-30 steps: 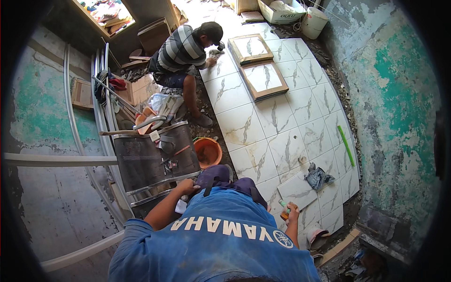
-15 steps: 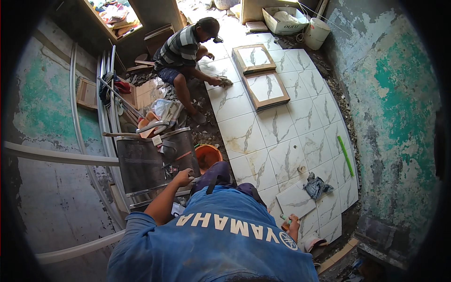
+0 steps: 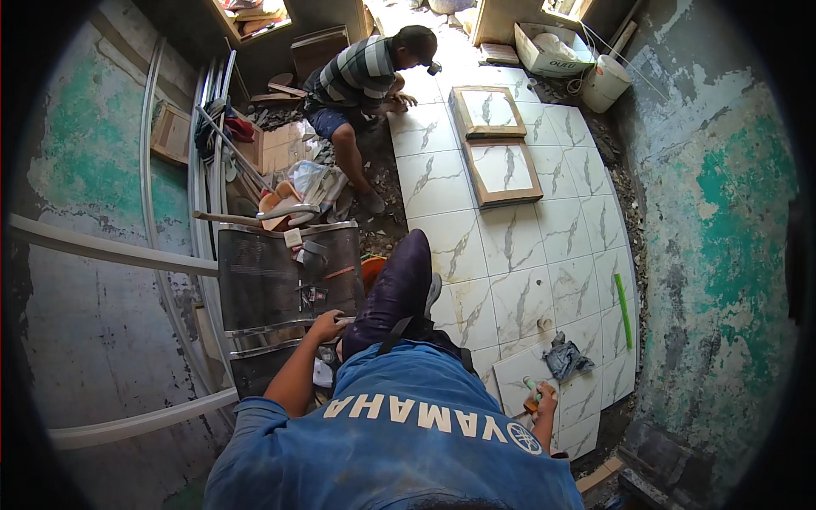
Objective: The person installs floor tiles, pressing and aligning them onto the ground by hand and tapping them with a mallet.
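Green-and-amber slim object [image 3: 530, 387]: clasped in my right hand [image 3: 547, 400], over the loose tile; its exact kind is unclear. A slackened grasp could drop it and chip the glaze.
Loose white square tile with grey veining [image 3: 515, 372]: lies askew on the laid tiles. Uneven hand pressure could slide it and scratch them.
Crumpled grey-blue sheet [image 3: 567, 360]: lies by the loose tile's far corner. A trapped fold could leave that tile rocking.
Left hand [image 3: 327, 326]: at the near silver rail of the black mesh bench [image 3: 259, 289]; I cannot tell whether its fingers close. Leaning there could tip the bench.
Round orange bucket [image 3: 372, 269]: partly hidden behind my purple-trousered knee [image 3: 399, 285]. A careless swing could upset it.
Co-worker's hand [image 3: 399, 102]: low at the far tiles' edge. Knocks there could disturb alignment.
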Action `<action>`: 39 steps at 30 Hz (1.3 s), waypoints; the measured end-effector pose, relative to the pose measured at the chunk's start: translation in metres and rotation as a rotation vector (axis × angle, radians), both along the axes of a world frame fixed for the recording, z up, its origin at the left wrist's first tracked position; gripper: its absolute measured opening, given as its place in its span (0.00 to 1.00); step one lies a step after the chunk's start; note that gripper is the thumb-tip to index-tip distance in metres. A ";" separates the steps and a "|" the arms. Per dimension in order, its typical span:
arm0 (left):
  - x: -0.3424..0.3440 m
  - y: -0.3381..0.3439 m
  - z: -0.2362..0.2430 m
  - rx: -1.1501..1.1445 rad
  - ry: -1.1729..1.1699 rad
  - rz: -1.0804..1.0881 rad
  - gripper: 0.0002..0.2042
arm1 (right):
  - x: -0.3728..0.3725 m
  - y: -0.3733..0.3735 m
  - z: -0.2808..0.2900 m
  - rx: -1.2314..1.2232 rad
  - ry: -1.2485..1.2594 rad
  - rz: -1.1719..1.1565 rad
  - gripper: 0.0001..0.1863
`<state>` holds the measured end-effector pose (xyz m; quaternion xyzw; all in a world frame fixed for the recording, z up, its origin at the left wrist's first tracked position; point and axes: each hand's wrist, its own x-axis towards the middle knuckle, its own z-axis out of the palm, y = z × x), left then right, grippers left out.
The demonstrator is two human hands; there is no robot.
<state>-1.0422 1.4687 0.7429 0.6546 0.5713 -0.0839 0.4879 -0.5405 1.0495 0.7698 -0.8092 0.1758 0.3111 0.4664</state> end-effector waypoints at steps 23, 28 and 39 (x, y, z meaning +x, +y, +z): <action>-0.035 0.206 -0.011 0.178 0.172 0.212 0.21 | 0.102 0.204 0.002 0.029 -0.118 0.272 0.21; -0.043 0.291 -0.076 0.108 0.018 0.273 0.13 | 0.104 0.394 0.001 0.004 -0.093 0.455 0.22; -0.047 0.466 0.006 0.232 -0.108 0.685 0.14 | -0.058 0.901 0.123 0.186 0.176 1.651 0.36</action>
